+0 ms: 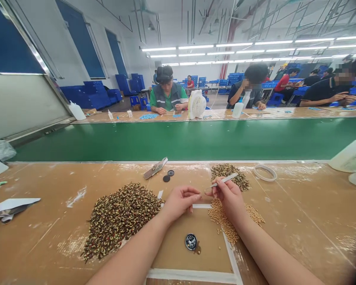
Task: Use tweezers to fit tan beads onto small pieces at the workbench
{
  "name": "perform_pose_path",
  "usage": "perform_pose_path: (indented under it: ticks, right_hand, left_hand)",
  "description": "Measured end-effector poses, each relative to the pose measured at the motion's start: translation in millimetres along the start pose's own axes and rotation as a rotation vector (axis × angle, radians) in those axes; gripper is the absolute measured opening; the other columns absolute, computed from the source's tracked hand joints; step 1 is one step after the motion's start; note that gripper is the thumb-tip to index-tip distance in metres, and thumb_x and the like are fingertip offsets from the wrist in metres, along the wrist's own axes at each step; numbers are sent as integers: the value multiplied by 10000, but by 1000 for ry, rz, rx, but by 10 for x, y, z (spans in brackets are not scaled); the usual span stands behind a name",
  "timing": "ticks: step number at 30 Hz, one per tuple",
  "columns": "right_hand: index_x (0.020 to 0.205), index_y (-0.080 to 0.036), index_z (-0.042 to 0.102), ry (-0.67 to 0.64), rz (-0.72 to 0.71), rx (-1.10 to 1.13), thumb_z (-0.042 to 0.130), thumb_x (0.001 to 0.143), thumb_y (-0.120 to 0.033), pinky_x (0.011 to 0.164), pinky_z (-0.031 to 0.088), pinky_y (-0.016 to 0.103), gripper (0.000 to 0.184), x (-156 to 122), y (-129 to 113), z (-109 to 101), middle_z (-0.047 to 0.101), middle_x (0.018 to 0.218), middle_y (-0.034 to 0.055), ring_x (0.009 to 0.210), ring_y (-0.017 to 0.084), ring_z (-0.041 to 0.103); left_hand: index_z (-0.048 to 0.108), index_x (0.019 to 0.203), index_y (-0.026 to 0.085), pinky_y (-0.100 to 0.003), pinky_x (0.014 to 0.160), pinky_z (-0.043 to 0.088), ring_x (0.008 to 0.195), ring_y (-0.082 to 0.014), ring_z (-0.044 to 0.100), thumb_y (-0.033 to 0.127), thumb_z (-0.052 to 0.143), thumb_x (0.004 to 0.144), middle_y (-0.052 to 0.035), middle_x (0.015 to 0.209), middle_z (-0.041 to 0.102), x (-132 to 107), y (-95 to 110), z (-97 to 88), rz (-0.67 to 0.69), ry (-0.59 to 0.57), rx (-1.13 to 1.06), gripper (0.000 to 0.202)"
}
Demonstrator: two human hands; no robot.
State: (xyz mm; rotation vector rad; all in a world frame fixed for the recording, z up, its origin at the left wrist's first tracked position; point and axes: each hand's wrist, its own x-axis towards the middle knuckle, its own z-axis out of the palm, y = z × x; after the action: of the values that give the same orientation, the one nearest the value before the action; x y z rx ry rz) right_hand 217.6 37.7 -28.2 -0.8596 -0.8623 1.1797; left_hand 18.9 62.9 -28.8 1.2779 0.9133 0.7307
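Note:
My left hand (180, 201) is closed in a pinch above the taped work area; a tiny dark piece seems to sit at its fingertips, too small to name. In my right hand (228, 198) is a pair of pale tweezers (227, 178), their tip pointing left toward the left fingers. Beneath the right hand lies a pile of small tan beads (255, 215). A large heap of dark and yellow small pieces (123, 215) spreads left of my left hand. Nearer to me, a small round black dish (191, 241) holds dark, shiny contents, with a brown smear beside it.
A smaller heap of similar pieces (225, 171), a white tape ring (265, 173), black discs (166, 178) and a metallic strip (156, 168) lie farther back. Beyond runs a green conveyor belt (178, 138). Co-workers sit across it, near a white fan (197, 104). White containers (350, 156) stand right.

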Motion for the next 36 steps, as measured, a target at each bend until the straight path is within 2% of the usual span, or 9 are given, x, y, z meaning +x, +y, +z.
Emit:
perform_pose_path:
  ticks: [5,8,13,19,24,28,32,36]
  right_hand:
    - [872,-183,690,-27,-19,-40,755,883,-490,645,609,320,314,4,39,9,610,650,-11,546,127,540]
    - [868,-174,683,-52,-36,-97,742,895,-503,624,576,280,336,4,48,12,626,666,-3,557,126,580]
    - [856,-159,677,-59,-57,-138,728,914,-498,608,539,242,347,-1,32,24,632,679,5,589,125,613]
    - [879,-166,682,-29,-34,-73,743,895,-500,646,594,291,340,3,36,33,628,672,-5,548,115,553]
    - [893,-170,681,-45,-32,-74,736,903,-504,675,606,297,338,6,53,22,626,674,-5,570,117,565]
    - [891,-169,684,-44,-27,-68,727,913,-497,642,581,265,332,20,94,6,624,669,-8,574,114,577]
    - [890,-169,677,-51,-43,-51,701,937,-481,643,579,271,316,32,113,12,623,660,-11,567,114,586]
    - [879,-165,675,-18,-80,-39,704,928,-493,637,580,266,333,47,101,46,619,648,-14,557,109,588]
  left_hand:
    - [609,1036,187,-203,455,377,447,-60,522,521,829,764,-57,942,760,4,10,-8,27,-17,-22,484]
    - [583,1052,199,-198,467,380,448,-57,518,494,823,780,-29,898,750,2,26,-11,33,-18,-22,467]
    - [617,1043,178,-196,488,373,461,-48,504,455,798,815,-28,876,746,-1,45,-4,33,-29,-15,401]
    - [629,1028,169,-195,471,377,468,-44,486,454,775,825,-35,889,740,0,17,16,61,-14,-4,380]
    - [587,1027,188,-190,433,343,430,-43,454,413,719,841,-36,895,753,-16,40,21,53,27,32,321]
    - [599,1163,186,-185,437,322,444,-46,425,389,694,846,-45,903,750,-24,52,20,71,29,53,388]
    - [695,1107,152,-195,472,346,493,-53,443,425,667,876,-57,900,726,-15,29,19,101,28,141,359]
    - [675,1149,162,-204,479,375,504,-58,480,482,702,857,-28,914,670,-4,15,9,69,38,194,435]
